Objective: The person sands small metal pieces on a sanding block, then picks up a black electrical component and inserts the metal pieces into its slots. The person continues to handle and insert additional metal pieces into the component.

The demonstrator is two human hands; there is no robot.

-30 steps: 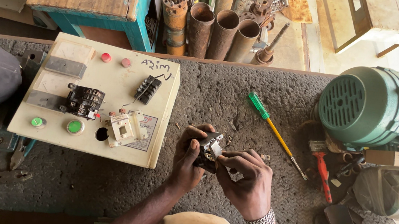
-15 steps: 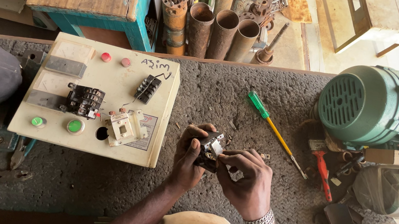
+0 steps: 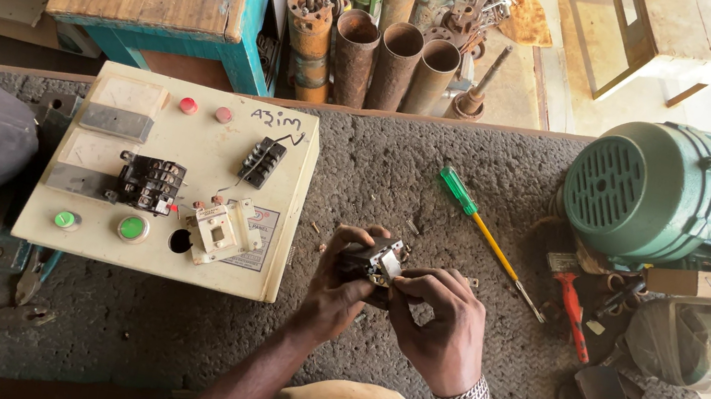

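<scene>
Both hands closed on a small black switch part held above the bench, near the middle – left hand cupping it from below, right hand pinching its near right edge with the fingertips. Just left, a cream panel lying flat with black blocks and green buttons on top; to the right, well apart, a green-handled screwdriver, and beyond it a green motor.
</scene>
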